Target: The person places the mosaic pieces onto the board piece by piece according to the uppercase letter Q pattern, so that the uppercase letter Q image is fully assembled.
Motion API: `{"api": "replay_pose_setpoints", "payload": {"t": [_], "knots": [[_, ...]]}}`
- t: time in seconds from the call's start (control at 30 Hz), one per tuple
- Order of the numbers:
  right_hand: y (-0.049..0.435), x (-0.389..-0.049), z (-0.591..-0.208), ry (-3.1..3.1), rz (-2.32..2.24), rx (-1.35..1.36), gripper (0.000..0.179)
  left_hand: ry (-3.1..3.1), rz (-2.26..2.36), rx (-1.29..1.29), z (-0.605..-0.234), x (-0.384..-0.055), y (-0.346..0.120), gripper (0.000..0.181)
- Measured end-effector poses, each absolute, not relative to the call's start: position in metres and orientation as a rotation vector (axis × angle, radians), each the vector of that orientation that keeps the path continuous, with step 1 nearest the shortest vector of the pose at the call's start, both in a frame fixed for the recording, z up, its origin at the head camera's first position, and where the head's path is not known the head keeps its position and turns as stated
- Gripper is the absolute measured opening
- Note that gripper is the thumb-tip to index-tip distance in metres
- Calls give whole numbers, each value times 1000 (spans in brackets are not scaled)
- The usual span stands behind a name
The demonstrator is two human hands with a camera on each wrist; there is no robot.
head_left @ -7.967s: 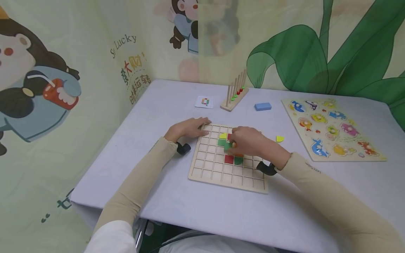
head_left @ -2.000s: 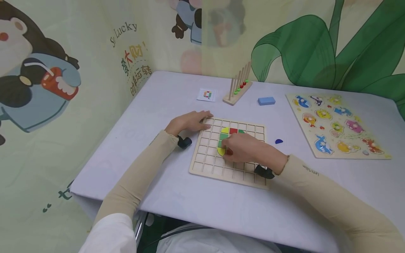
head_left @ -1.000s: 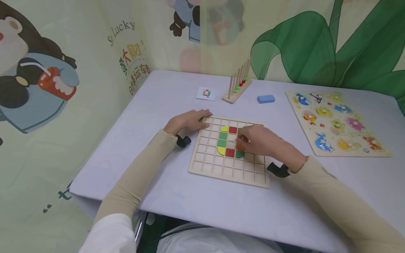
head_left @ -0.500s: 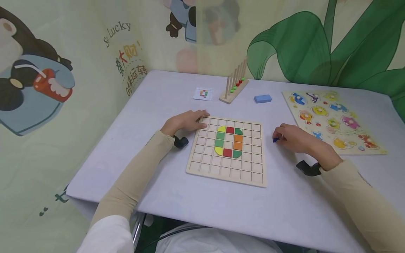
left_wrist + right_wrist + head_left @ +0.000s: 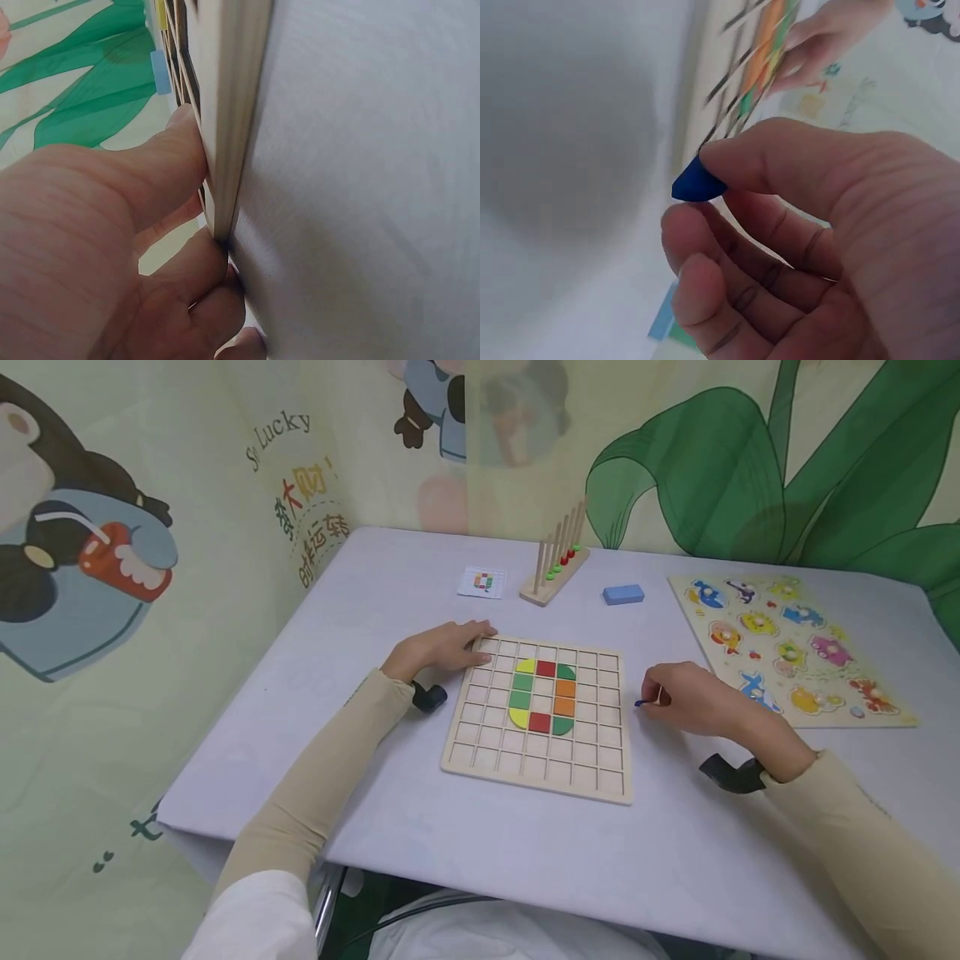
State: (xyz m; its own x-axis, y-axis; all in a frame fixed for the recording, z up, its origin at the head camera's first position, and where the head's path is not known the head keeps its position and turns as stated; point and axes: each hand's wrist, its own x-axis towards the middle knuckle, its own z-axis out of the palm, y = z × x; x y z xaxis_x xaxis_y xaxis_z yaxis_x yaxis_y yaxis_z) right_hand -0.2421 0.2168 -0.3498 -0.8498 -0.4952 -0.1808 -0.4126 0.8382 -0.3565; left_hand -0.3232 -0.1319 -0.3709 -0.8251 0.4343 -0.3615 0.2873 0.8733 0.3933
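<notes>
A square wooden grid board (image 5: 480,739) lies on the table, with yellow, green, red and orange pieces (image 5: 539,722) set in a ring in its cells. My left hand (image 5: 438,647) holds the board's far left corner; in the left wrist view the thumb (image 5: 176,154) lies over the grid side and the other fingers bend around the corner. Just right of the board, my right hand (image 5: 697,697) pinches a small dark blue rounded piece (image 5: 697,182) between thumb and fingertips. Part of that blue piece is hidden by the thumb.
Behind the board are a small pattern card (image 5: 482,582), a wooden peg stand (image 5: 555,578) with red and green beads, and a blue block (image 5: 623,594). An animal puzzle board (image 5: 795,652) lies at the right, close beyond my right hand.
My right hand left the grid board, uncovering the coloured ring, and took up the blue piece from the table at the right. It has since shifted slightly left; the left hand stays.
</notes>
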Motion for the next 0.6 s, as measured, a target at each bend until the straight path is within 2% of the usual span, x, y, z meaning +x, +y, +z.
{"api": "replay_pose_setpoints", "payload": {"t": [0.23, 0.6], "knots": [[178, -218, -343, 2675, -389, -720, 9, 2607, 463, 535, -371, -322, -131, 58], [135, -194, -356, 2648, -380, -964, 17, 2606, 465, 529, -372, -322, -131, 58]]}}
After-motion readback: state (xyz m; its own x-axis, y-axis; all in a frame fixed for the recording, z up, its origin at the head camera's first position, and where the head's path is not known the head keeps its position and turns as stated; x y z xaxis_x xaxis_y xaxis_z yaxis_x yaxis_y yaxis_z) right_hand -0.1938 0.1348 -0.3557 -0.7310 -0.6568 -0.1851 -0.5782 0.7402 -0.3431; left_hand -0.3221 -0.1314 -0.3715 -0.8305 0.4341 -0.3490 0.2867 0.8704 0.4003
